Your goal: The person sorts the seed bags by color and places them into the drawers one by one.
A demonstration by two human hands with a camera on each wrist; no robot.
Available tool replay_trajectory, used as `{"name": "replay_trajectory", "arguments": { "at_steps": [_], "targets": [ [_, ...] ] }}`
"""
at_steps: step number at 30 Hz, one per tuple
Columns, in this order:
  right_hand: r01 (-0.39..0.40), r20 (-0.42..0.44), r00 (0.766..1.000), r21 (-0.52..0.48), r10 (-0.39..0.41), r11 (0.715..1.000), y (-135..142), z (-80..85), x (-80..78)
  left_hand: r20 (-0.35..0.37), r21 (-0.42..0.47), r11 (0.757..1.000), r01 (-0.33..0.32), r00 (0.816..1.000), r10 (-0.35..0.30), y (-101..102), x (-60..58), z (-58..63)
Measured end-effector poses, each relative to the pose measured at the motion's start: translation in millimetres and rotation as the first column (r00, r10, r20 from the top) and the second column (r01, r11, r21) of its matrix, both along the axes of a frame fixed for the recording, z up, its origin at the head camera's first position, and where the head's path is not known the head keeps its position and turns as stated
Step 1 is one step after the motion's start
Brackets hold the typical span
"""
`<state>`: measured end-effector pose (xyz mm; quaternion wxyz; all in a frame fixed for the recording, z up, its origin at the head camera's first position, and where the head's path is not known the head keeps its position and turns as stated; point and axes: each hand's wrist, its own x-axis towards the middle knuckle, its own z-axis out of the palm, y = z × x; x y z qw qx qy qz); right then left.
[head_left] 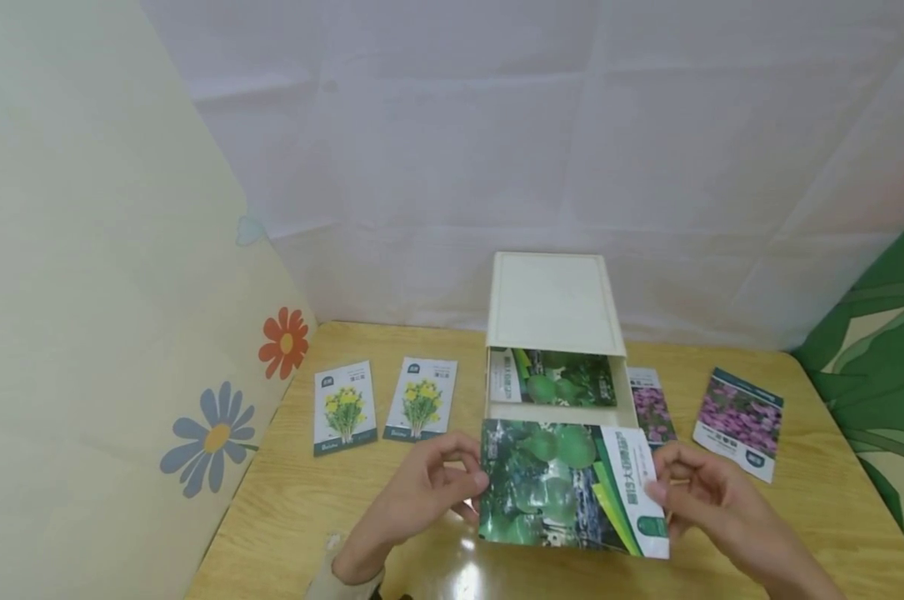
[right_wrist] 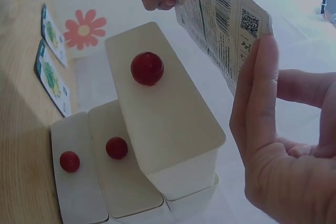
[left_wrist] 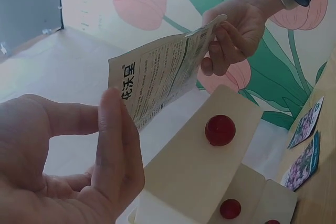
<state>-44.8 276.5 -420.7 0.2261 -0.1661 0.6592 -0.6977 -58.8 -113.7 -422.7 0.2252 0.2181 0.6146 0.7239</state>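
Both hands hold a seed packet (head_left: 541, 487) printed with round green fruit, lying sideways in front of the pulled-out top drawer (right_wrist: 165, 119). My left hand (head_left: 432, 487) pinches its left edge between thumb and fingers. At the opposite edge, the white end with green lettering, my right hand (head_left: 714, 504) pinches it with the thumb on the picture side. The packet's printed back, with a barcode, faces the drawer side and shows in both wrist views. Inside the drawer lies a similar green-fruit packet (head_left: 571, 379).
The drawer belongs to a white cabinet (head_left: 555, 296) with red round knobs (left_wrist: 220, 130), standing against a white cloth. Two yellow-flower packets (head_left: 345, 407) lie on the wooden table left of it. To its right are two purple-flower packets (head_left: 740, 421), one partly hidden.
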Motion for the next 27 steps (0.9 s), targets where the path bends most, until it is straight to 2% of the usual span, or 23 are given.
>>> {"name": "replay_trajectory", "arguments": {
  "at_steps": [5, 11, 21, 27],
  "targets": [
    [0.02, -0.036, 0.999, 0.003, -0.02, 1.0, -1.2, 3.2, -4.4, -0.047, -0.029, 0.999, -0.019, 0.999, 0.017, 0.2, -4.8, 3.1],
    [0.011, -0.097, 0.995, -0.038, -0.014, 0.999, -3.2, 5.5, -10.1, -0.137, -0.035, 0.996, -0.077, 0.988, 0.072, 2.1, -12.0, 3.7],
    [0.057, -0.152, 0.987, -0.034, -0.061, 0.998, -7.2, 10.3, -20.8, -0.155, -0.082, 0.986, -0.146, 0.979, 0.132, 4.4, -25.3, 8.9],
    [0.058, -0.171, 0.983, -0.074, -0.07, 0.996, -9.3, 10.9, -29.2, -0.137, -0.113, 0.977, -0.18, 0.977, 0.164, 5.7, -33.6, 13.0]
  ]
}}
